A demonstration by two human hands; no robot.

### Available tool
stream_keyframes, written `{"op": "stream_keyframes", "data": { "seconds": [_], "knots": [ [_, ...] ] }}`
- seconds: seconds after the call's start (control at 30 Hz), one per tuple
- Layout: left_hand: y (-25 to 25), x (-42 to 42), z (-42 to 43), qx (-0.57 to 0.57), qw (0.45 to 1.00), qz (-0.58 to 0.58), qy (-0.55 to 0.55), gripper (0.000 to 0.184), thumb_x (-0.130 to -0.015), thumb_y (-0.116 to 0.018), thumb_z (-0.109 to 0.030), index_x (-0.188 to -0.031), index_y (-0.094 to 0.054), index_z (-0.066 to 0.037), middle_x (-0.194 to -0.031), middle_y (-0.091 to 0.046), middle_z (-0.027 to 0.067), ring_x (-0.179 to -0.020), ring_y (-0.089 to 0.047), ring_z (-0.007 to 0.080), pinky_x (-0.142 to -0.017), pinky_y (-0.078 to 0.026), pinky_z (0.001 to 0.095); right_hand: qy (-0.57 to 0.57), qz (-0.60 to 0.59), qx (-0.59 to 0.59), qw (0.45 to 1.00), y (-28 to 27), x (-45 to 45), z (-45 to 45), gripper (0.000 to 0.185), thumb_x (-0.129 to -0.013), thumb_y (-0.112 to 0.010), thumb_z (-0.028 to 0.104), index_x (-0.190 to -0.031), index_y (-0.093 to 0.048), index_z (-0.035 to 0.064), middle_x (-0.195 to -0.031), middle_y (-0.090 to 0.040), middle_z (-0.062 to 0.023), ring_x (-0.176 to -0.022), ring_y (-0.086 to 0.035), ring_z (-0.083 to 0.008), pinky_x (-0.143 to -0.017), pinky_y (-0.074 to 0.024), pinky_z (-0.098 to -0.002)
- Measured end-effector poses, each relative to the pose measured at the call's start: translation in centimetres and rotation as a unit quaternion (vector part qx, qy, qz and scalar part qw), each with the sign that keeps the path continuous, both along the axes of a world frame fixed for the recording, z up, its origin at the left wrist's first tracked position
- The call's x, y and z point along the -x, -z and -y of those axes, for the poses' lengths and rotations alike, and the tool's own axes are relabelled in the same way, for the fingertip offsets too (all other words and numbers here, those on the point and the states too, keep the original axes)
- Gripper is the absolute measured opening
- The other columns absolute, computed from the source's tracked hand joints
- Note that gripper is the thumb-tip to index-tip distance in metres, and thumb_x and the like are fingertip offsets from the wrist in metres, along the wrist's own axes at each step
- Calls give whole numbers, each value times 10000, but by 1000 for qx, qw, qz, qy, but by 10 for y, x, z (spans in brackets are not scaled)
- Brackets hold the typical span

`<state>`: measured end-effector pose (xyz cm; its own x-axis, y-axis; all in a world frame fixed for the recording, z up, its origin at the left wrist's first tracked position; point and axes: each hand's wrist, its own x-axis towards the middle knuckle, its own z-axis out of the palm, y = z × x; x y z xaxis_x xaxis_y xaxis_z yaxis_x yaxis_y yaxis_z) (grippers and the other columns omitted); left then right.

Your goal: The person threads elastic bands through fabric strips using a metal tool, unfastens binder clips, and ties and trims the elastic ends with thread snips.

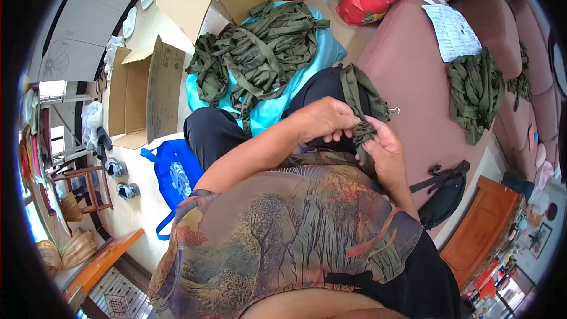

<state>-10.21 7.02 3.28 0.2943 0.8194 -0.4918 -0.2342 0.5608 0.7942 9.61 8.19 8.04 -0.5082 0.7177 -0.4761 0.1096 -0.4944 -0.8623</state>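
A dark green fabric strip (356, 90) hangs over my raised knee and is bunched between my two hands. My left hand (326, 121) is closed, pinching the gathered part from the left. On the other side, my right hand (385, 150) grips the same bunch between thumb and fingers. Whether the bunch is knotted or only gathered I cannot tell. A small metal binder clip (394, 110) shows just right of the strip. Beyond my knees, a large heap of similar green strips (271, 44) lies on a turquoise sheet (329, 47).
A pinkish-brown sofa (413, 77) runs along my right, bearing a bundle of green strips (477, 94), a printed paper (453, 32) and a black bag (443, 198). Cardboard boxes (165, 91), a red bag (369, 0) and a blue bag (177, 171) stand around me.
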Motion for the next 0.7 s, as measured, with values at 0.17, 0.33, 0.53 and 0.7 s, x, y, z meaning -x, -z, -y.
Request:
{"op": "stream_keyframes", "data": {
  "seconds": [0.17,0.33,0.53,0.7],
  "knots": [
    [5,19,-18,54,977,80,-191,345,-905,-646,-361,-839,-617,-23,-790,-648,89,-535,-550,116,-423,-414,235,11,6,-19,1000,-5,1,2,456,-893,-480,-5,-1347,-443,3,-883,-618,-34,-644,-561,-71,-582,-466,-218],
    [23,-1,-22,25,982,93,-160,274,-893,-682,-309,-776,-586,-81,-635,-585,26,-500,-534,105,-414,-365,225,-12,10,-60,998,8,-3,2,500,-884,-481,-13,-1375,-391,17,-884,-612,-45,-642,-569,-89,-577,-467,-219],
    [8,-12,-17,17,992,58,-111,183,-883,-688,-180,-762,-591,-81,-646,-581,1,-508,-533,91,-410,-394,210,35,4,-61,998,14,1,-6,439,-882,-506,-50,-1298,-375,1,-885,-636,-68,-695,-581,-92,-646,-488,-231],
    [3,-1,-35,1,962,165,-216,190,-877,-673,-112,-733,-550,-99,-659,-563,11,-543,-536,108,-439,-360,222,40,13,-48,998,16,-6,-17,306,-893,-585,3,-1175,-466,-8,-874,-641,-70,-702,-588,-96,-639,-495,-235]
  ]
}}
